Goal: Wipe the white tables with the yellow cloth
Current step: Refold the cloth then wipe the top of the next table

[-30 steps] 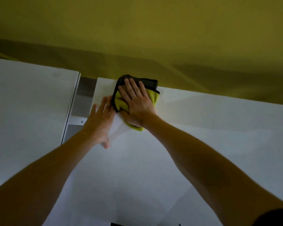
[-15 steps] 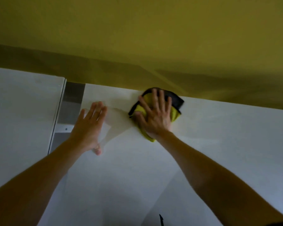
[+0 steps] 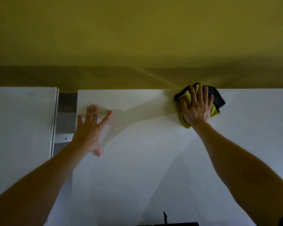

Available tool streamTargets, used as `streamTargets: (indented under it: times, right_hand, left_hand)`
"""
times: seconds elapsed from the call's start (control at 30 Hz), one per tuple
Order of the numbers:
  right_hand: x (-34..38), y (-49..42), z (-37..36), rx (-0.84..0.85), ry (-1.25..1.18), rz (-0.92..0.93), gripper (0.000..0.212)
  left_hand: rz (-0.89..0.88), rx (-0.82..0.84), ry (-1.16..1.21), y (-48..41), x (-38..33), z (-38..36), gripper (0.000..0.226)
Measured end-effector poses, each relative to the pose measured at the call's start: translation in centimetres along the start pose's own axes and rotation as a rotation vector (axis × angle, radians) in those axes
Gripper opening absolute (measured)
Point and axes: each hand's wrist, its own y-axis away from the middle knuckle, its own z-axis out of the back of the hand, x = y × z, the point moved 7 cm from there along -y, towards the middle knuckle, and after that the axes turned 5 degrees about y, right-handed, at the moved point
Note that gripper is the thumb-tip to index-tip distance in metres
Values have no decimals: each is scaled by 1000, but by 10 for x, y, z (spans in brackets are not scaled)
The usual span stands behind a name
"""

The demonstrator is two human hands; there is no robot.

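At the far edge of a white table point(image 3: 153, 160), beside the yellow wall point(image 3: 137, 38), the right hand point(image 3: 197, 110) lies flat with fingers spread, pressing the yellow cloth point(image 3: 186, 97) to the surface, arm reaching forward. Well to its left, the left hand point(image 3: 90, 129) rests palm-down on the same tabletop, fingers straight and fanned, near the gap before a second white table point(image 3: 20, 119).

Two white tables point(image 3: 153, 160) point(image 3: 20, 119) stand side by side, one yellow cloth point(image 3: 214, 110) lies on the nearer one, and two bare hands point(image 3: 90, 131) point(image 3: 197, 110) show.
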Motion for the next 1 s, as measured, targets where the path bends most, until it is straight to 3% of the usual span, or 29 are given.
streamTargets:
  times: [0.1, 0.2, 0.33, 0.43, 0.5, 0.6, 0.67, 0.8, 0.93, 1.0]
  right_hand:
    - [56, 24, -4, -50, 0, 16, 78]
    - [171, 73, -14, -30, -2, 336, 76]
    - [231, 107, -14, 70, -27, 639, 77]
    - [166, 73, -10, 44, -117, 663, 84]
    - [90, 41, -1, 0, -94, 547, 90]
    - [-33, -13, 19, -48, -4, 365, 96]
    - [-85, -33, 21, -19, 35, 283, 98]
    - [-54, 2, 7, -6, 21, 181, 98]
    - [28, 74, -6, 52, 26, 491, 100]
    - [32, 80, -6, 68, 21, 536, 97]
  left_hand:
    - [-13, -28, -26, 0, 2, 0, 184]
    - [-22, -52, -43, -2, 12, -2, 186]
    - [31, -136, -37, 12, 3, -12, 179]
    - [80, -109, 81, 17, -29, -14, 155]
    - [92, -141, 218, 17, -60, -6, 131]
    - [-12, -421, 233, 14, -126, 11, 86]
    - [-78, -552, 237, 11, -171, 8, 69]
    - [-118, -694, 230, 0, -219, -18, 59]
    - [-112, -783, 246, -3, -216, -31, 58]
    - [-100, -768, 241, -4, -214, -33, 59]
